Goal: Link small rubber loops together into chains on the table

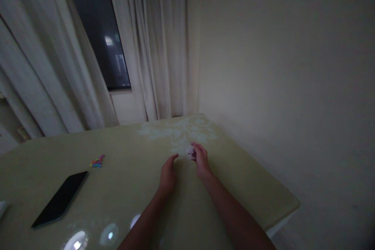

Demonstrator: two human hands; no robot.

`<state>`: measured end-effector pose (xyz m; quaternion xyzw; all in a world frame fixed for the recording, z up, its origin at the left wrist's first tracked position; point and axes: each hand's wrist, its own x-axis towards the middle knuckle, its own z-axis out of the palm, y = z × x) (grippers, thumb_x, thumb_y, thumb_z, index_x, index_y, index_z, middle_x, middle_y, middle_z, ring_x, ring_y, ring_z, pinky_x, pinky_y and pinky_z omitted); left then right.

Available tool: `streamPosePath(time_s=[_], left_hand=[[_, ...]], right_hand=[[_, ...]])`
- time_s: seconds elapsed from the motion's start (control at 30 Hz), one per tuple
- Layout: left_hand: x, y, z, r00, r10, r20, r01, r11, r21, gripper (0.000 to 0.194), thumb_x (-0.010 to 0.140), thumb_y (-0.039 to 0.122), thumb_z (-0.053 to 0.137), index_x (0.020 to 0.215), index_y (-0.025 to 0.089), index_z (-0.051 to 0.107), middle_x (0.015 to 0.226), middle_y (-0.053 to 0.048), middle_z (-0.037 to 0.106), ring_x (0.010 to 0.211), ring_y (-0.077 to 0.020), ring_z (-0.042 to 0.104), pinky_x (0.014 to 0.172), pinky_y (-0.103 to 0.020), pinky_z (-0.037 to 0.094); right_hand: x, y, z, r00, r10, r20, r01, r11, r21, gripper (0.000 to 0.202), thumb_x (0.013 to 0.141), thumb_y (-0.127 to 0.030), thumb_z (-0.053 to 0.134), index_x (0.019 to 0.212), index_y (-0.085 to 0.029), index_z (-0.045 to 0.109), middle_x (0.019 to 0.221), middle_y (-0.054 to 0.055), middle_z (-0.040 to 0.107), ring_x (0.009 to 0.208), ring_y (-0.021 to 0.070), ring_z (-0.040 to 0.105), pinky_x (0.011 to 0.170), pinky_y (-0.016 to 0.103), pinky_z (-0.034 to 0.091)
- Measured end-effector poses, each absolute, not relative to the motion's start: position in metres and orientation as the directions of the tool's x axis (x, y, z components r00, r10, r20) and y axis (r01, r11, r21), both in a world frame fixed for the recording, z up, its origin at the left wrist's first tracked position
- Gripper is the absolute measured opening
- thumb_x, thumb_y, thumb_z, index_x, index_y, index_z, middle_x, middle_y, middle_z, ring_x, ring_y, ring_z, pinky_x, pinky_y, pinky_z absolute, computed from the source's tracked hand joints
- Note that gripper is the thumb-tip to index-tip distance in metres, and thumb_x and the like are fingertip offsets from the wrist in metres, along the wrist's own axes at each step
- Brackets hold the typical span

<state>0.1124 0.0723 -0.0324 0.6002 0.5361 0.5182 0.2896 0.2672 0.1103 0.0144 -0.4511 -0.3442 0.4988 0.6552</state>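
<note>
My right hand (202,159) is closed around a small whitish, see-through object (190,151) with a darker part, just above or on the table; its exact kind is too small and dim to make out. To the left of it, my left hand (168,172) stands apart with the thumb stretched toward the object, holding nothing that I can see. Both forearms reach in over the greenish table (125,187) from the bottom of the view.
A cluster of small colourful pieces (97,161) lies left of my hands. Nearer sits a dark flat tablet (61,199). At the left edge a white thing (3,207) is partly cut off. Curtains (158,47) hang behind the table, and a wall (278,86) runs along its right side.
</note>
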Motion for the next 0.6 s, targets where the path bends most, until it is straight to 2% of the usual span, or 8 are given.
streamPosePath(time_s=[0.13, 0.2, 0.33, 0.43, 0.53, 0.6], left_hand=[[0.103, 0.077, -0.032, -0.149, 0.955, 0.258, 0.205, -0.226, 0.953, 0.040, 0.088, 0.022, 0.051, 0.123, 0.017, 0.068, 0.134, -0.017, 0.070, 0.129, -0.0285, 0.064, 0.115, -0.048, 0.042], [0.098, 0.079, -0.031, -0.132, 0.965, 0.227, 0.130, -0.210, 0.969, 0.039, 0.092, 0.034, 0.052, 0.122, 0.016, 0.068, 0.135, -0.021, 0.069, 0.127, -0.0299, 0.065, 0.113, -0.049, 0.045], [0.089, 0.081, -0.031, -0.088, 0.982, 0.169, 0.006, -0.169, 0.986, 0.053, 0.091, 0.056, 0.057, 0.128, 0.018, 0.065, 0.141, -0.024, 0.065, 0.132, -0.0329, 0.062, 0.108, -0.050, 0.049], [0.088, 0.082, -0.031, -0.075, 0.989, 0.128, -0.034, -0.131, 0.991, 0.064, 0.094, 0.067, 0.049, 0.134, 0.019, 0.062, 0.144, -0.025, 0.062, 0.135, -0.0332, 0.060, 0.106, -0.050, 0.051], [0.090, 0.079, -0.029, -0.062, 0.991, 0.120, -0.033, -0.122, 0.992, 0.072, 0.097, 0.071, 0.036, 0.137, 0.016, 0.060, 0.146, -0.024, 0.061, 0.138, -0.0325, 0.057, 0.109, -0.050, 0.049], [0.090, 0.074, -0.025, -0.064, 0.989, 0.130, -0.021, -0.131, 0.991, 0.072, 0.100, 0.069, 0.031, 0.138, 0.015, 0.060, 0.150, -0.022, 0.058, 0.143, -0.0321, 0.052, 0.116, -0.051, 0.041]], right_hand=[[0.268, 0.110, 0.014, 0.265, 0.964, -0.003, -0.338, 0.090, -0.937, 0.040, 0.071, -0.052, 0.072, 0.090, -0.017, 0.074, 0.077, 0.004, 0.067, 0.063, 0.0163, 0.060, 0.055, 0.026, 0.042], [0.268, 0.110, 0.014, 0.264, 0.964, -0.002, -0.336, 0.091, -0.937, 0.040, 0.071, -0.053, 0.071, 0.090, -0.017, 0.074, 0.077, 0.004, 0.067, 0.064, 0.0164, 0.061, 0.055, 0.026, 0.043], [0.267, 0.110, 0.015, 0.260, 0.965, 0.002, -0.330, 0.091, -0.940, 0.039, 0.070, -0.053, 0.071, 0.087, -0.018, 0.074, 0.078, 0.004, 0.067, 0.063, 0.0159, 0.060, 0.055, 0.026, 0.044], [0.268, 0.110, 0.015, 0.257, 0.966, 0.000, -0.326, 0.087, -0.942, 0.040, 0.070, -0.053, 0.071, 0.088, -0.018, 0.073, 0.077, 0.004, 0.066, 0.063, 0.0160, 0.060, 0.054, 0.025, 0.044], [0.268, 0.109, 0.014, 0.251, 0.968, 0.001, -0.318, 0.083, -0.944, 0.042, 0.070, -0.055, 0.071, 0.090, -0.018, 0.073, 0.077, 0.004, 0.067, 0.064, 0.0168, 0.062, 0.055, 0.025, 0.044], [0.268, 0.109, 0.013, 0.234, 0.972, -0.001, -0.303, 0.072, -0.950, 0.043, 0.071, -0.056, 0.070, 0.092, -0.019, 0.073, 0.078, 0.004, 0.067, 0.065, 0.0174, 0.063, 0.055, 0.025, 0.044]])
